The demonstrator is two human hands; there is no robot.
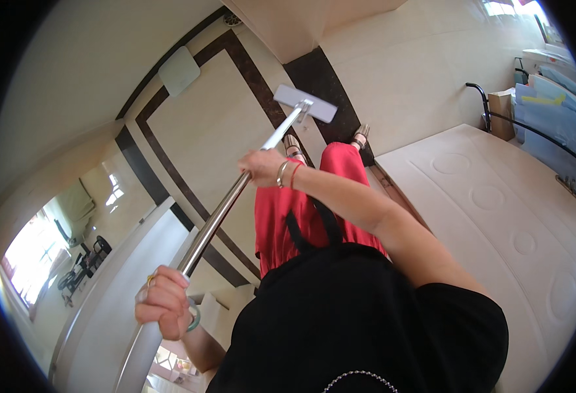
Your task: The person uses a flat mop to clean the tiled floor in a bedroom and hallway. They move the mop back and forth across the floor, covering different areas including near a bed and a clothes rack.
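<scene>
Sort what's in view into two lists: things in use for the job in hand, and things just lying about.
In use:
- flat-headed mop
- left hand, gripping the lower part of the pole in the picture
- right hand, gripping nearer the mop head

Just lying about:
- pale squarish object
- brown box
- bluish sheet-like items

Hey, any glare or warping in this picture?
In the head view, the bright rectangular window at lower left is blown out; the shiny silver metal pole catches streaky highlights; the long white panel seems to bow near the rim; black surrounds the round fisheye image.
</scene>
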